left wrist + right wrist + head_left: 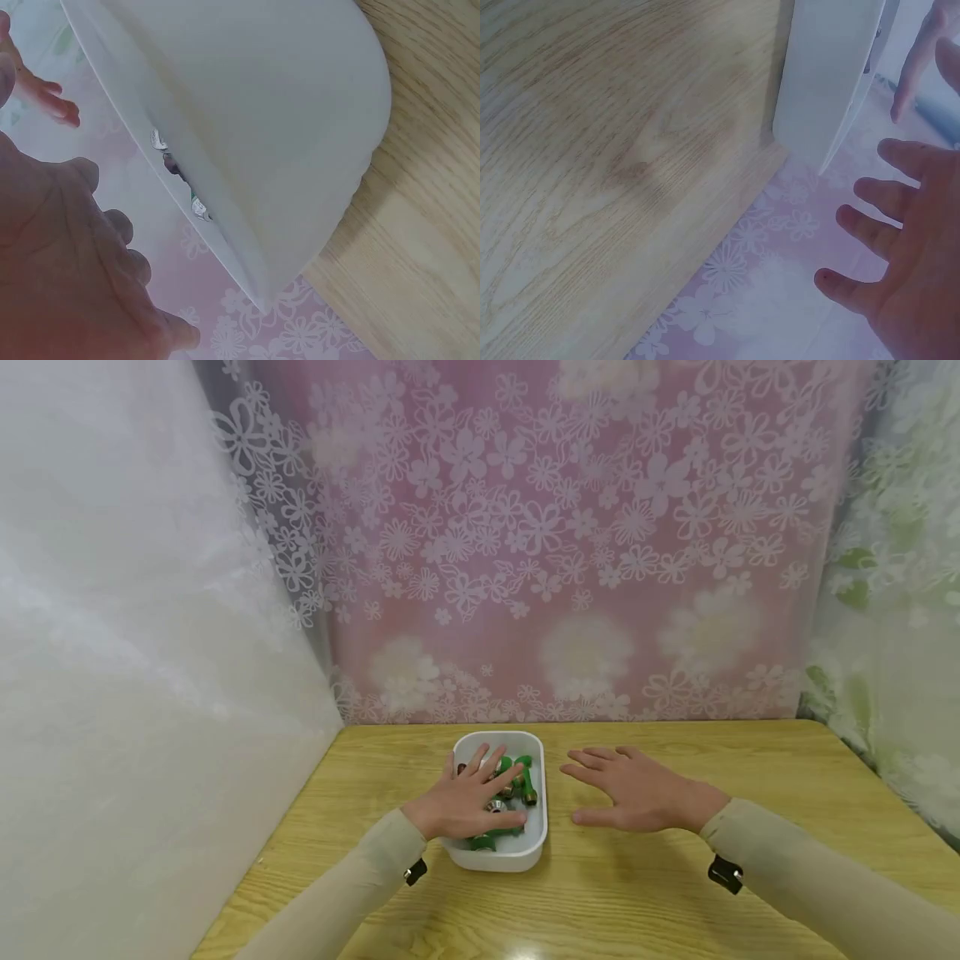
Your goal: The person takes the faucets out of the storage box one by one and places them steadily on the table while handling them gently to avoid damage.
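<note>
Yellow wood-grain table [615, 902] | left hand [468, 802], fingers spread, over white bin [495, 862] of green pieces [527, 781] on table; right hand [637, 789] apart, spread, over wood right of bin | whitish sheet [150, 652] at left | pink floral curtain [562, 527] behind

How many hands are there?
2. The left hand is over the white tub; the right hand is over the table, to the right of the tub. No others show.
</note>
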A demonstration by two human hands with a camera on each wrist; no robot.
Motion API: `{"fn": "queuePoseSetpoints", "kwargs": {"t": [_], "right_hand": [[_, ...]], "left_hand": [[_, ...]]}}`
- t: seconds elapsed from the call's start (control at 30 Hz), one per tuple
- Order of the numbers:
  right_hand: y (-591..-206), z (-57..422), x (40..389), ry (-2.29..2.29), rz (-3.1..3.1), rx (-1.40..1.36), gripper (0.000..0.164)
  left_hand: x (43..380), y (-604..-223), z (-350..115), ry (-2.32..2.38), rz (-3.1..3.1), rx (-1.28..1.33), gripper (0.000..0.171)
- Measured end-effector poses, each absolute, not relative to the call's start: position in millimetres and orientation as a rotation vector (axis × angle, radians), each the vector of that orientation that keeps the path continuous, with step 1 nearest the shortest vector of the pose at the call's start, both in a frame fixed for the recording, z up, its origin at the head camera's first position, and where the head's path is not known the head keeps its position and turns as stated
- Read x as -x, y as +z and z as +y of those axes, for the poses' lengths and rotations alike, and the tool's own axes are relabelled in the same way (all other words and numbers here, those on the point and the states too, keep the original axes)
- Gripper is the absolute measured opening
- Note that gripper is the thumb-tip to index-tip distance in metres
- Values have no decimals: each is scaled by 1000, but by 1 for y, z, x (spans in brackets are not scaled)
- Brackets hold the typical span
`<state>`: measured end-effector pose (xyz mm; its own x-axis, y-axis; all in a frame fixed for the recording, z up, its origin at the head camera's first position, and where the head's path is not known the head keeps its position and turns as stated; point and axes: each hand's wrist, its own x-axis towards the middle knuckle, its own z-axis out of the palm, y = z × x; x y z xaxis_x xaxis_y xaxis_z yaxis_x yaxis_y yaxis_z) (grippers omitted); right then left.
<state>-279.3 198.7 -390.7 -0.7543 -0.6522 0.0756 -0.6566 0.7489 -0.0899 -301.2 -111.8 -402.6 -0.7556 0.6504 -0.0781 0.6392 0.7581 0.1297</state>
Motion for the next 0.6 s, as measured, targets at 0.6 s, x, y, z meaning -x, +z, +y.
{"fn": "queuePoseSetpoints", "kwargs": {"t": [0.6], "right_hand": [[-391, 193, 281, 202, -2911, -1100, 74]], "left_hand": [[303, -411, -122, 163, 2892, -1061, 80]]}}
